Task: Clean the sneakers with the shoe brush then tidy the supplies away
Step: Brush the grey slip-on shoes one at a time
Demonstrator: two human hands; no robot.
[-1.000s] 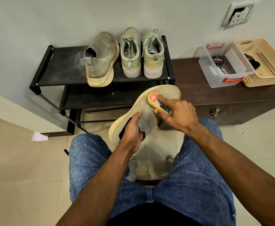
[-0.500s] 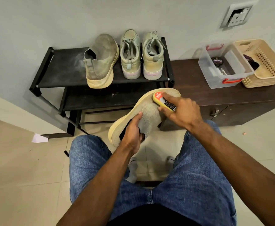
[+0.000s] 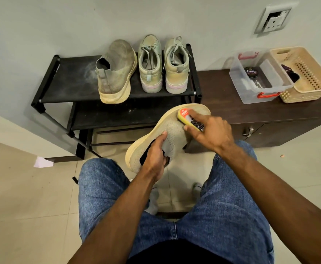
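Person seated, seen from above, with blue denim legs filling the near half of the view and pale floor tiles on both sides. Far left stands a black two-tier metal shoe rack; to its right is a low dark brown wooden cabinet against the grey wall.

On the rack's top shelf sit a dusty grey knit slip-on sneaker with a cream sole and, to its right, a pair of pale green lace-up sneakers.

On the cabinet's far right are a clear plastic storage box with red handles, holding a round black polish tin, and touching it a beige perforated plastic basket.

Between the knees, the left hand grips the matching grey knit slip-on sneaker held in the air, fingers curled into its opening, thumb along the upper. The right hand clasps a small yellow shoe brush with a red label, pressed on the knit upper.

Over the last second the brush has slid from mid-upper towards the toe, at the far right of the shoe, while the left hand has kept its hold. That suggests a stroke nearing its end. Cleaning looks to be in progress: the other shoes look untouched, and the supplies are not yet put away.
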